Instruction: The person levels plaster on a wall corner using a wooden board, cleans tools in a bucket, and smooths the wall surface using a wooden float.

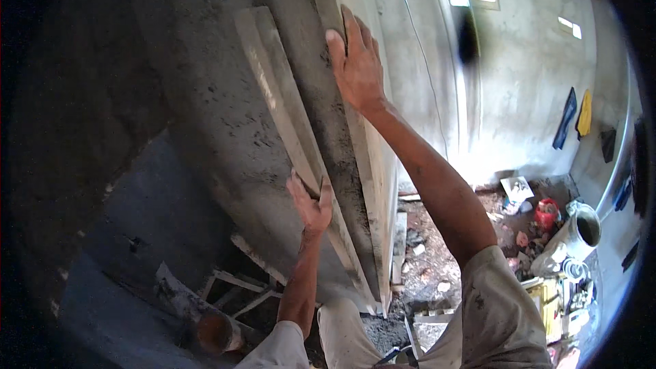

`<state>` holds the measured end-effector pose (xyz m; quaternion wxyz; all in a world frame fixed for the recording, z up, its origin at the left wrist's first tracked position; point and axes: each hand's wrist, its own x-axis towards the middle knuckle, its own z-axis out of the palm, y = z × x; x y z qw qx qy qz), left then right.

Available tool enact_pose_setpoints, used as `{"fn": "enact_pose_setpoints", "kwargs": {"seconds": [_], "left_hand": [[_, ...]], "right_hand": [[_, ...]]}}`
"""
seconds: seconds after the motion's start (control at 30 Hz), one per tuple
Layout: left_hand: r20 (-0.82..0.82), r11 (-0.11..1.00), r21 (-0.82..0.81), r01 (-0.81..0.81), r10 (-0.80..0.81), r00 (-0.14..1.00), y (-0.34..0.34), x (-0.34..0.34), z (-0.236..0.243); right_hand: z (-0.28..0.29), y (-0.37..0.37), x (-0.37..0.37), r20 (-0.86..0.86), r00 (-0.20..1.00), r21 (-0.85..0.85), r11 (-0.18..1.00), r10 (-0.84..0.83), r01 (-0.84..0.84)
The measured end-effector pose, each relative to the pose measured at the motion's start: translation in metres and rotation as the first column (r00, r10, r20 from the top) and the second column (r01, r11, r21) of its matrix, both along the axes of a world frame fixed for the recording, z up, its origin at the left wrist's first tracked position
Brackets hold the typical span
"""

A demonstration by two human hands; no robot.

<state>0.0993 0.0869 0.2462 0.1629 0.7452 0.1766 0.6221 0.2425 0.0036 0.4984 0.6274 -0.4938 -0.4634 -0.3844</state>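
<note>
My left hand point(313, 206) is closed round a long straight bar point(283, 89), its fingers on one edge and its thumb on the other. The bar looks like a plaster-smeared straightedge and slants along the grey wall point(198, 48), its lower end close to the wall's corner. Higher up, my right hand point(360, 65) lies open with fingers extended against a long upright board point(365, 164) at the corner. Rough, dark, wet-looking plaster point(338, 157) shows between bar and board.
On the right, rubble and dirt cover the floor point(437, 253), with a large pale bucket point(584, 225), a red container point(547, 212) and assorted tools. A wooden frame point(239, 287) and a round-mouthed container point(219, 333) stand lower left. Clothes point(566, 119) hang on the far wall.
</note>
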Motion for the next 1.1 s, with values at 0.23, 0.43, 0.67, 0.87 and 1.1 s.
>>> {"fn": "enact_pose_setpoints", "kwargs": {"seconds": [0.23,0.43,0.67,0.87,1.1], "left_hand": [[-0.011,0.941,0.187,-0.281,0.288,0.958,0.026,0.016,-0.146],[-0.119,0.988,-0.033,-0.152,0.148,0.982,0.011,0.014,-0.181],[-0.117,0.96,0.13,-0.246,0.262,0.958,0.005,0.014,-0.154],[-0.011,0.973,0.112,-0.2,0.203,0.979,-0.006,0.016,-0.084],[-0.07,0.988,-0.002,-0.155,0.155,0.986,-0.02,0.022,0.024]], "right_hand": [[-0.005,0.015,0.014,0.113,0.994,0.12,0.993,-0.014,0.0],[-0.008,0.023,0.024,0.165,0.986,0.143,0.989,0.006,-0.03],[-0.008,0.023,0.024,0.133,0.991,0.149,0.988,0.013,-0.033],[-0.006,0.013,0.013,0.098,0.993,0.156,0.985,0.061,-0.076],[-0.011,0.016,0.013,0.07,0.997,0.159,0.986,0.035,-0.046]]}}
